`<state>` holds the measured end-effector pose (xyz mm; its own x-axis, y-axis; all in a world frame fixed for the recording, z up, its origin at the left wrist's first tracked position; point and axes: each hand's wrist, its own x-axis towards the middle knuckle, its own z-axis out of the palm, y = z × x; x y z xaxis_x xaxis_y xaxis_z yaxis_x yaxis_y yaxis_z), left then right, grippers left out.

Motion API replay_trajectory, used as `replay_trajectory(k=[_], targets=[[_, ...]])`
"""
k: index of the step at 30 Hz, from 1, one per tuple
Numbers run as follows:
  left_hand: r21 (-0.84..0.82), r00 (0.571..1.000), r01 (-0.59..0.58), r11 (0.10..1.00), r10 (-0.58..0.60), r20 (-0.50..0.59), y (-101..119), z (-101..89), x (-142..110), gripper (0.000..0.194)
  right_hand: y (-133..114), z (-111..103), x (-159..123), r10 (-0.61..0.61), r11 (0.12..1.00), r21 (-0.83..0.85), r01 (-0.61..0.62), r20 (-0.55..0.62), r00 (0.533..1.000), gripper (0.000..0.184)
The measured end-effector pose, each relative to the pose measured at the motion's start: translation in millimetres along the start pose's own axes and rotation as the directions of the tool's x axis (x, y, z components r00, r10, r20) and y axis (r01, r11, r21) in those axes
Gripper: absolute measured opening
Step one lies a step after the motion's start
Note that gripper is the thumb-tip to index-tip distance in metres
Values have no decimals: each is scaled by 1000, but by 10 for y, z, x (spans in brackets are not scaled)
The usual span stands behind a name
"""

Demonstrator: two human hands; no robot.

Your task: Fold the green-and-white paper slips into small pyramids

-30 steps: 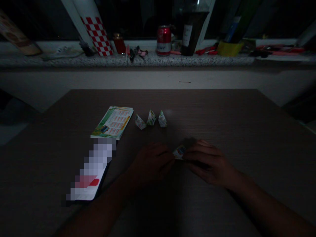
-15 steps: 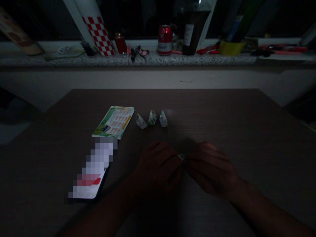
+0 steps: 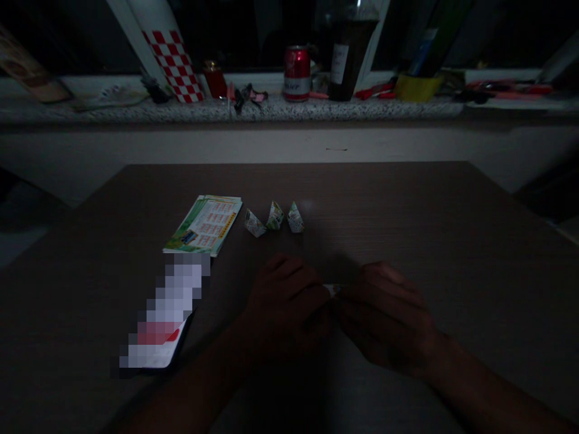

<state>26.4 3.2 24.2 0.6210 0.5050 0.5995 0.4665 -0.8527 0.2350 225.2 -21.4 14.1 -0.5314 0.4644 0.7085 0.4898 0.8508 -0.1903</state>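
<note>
Small paper pinched between two hands.
Head view: the left hand (image 3: pixel 289 301) and right hand (image 3: pixel 389 319) each have fingers drawn nearly together on the paper (image 3: pixel 333 290), mostly hidden between them. A light, even pinch at its ends should keep creases true. Folded pieces (image 3: pixel 274 216) stand beyond; cards (image 3: pixel 203 226) and phone (image 3: pixel 158 357) lie left; rightward, the table (image 3: pixel 429 223) offers wider elbow room before its edge.

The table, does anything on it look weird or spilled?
Nothing looks spilled. The phone looks odd: blocky squares cover most of its screen. The card stack has slightly uneven edges, and the three folded papers point different ways. The small paper between the left hand and right hand is mostly hidden.
</note>
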Motion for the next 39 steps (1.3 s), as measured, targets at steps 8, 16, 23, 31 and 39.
replay_trajectory(k=[8,16,23,31,39], targets=[[42,999,50,998,-49,-20,-125,-66,-27,6,-9,-72,33,28,999,19,-27,-68,997,17],[69,991,128,989,-124,-56,-212,-162,-24,7,10,-125,71,97,994,60,-91,-114,989,20],[-188,908,390,902,-410,-85,-227,-158,-90,8,17,-72,63,454,874,272,-402,-164,876,14],[-626,633,703,337,-698,334,-92,69,-123,34,76,34,38,731,575,449,-683,93,677,7],[-319,650,759,568,-630,425,-83,42,-110,17,195,188,-59,730,595,362,-718,129,671,20]])
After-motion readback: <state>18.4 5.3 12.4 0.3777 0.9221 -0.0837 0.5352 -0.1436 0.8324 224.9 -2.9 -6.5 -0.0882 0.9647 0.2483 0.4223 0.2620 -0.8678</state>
